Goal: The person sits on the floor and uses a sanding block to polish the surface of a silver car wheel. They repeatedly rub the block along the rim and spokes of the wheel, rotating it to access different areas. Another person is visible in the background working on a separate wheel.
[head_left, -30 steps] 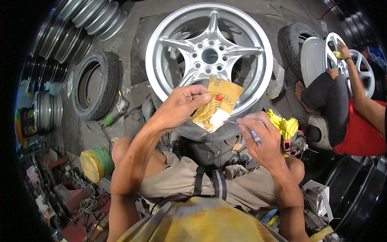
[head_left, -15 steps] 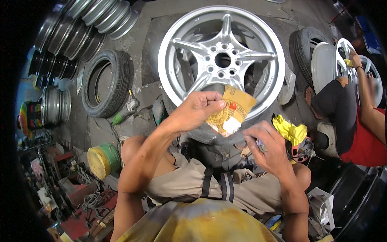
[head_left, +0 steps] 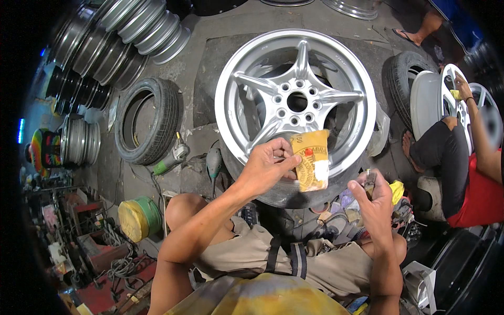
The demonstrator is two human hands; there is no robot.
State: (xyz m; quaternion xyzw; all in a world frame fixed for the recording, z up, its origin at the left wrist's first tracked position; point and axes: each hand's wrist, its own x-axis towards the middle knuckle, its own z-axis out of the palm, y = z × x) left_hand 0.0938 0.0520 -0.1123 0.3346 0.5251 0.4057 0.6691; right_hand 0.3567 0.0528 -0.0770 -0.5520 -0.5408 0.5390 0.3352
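My left hand [head_left: 270,165] pinches a folded piece of tan sandpaper [head_left: 306,173] by its left edge. Its printed back faces up and carries a bright red dab [head_left: 308,152] and a patch of white paste [head_left: 321,170]. To the right, my right hand [head_left: 374,197] is raised with the fingers curled in and the thumb up. Something small and greyish shows at its fingertips; I cannot make out what. Beyond both hands, a silver five-spoke wheel rim [head_left: 296,102] lies face up on a tyre [head_left: 273,197]. The sandpaper hangs over the rim's near edge.
A loose tyre [head_left: 147,121], a green-bodied power tool [head_left: 170,156] and a yellow-green spool [head_left: 139,218] are on my left. Stacked rims [head_left: 142,26] stand far left. At right, a co-worker in red [head_left: 480,184] handles a pale rim [head_left: 426,105]. Clutter lies by my right knee.
The sandpaper has shifted right and nearer, turned more upright. My right hand has moved right, away from it, and its fingers have curled. A bystander's foot now shows at the top right.
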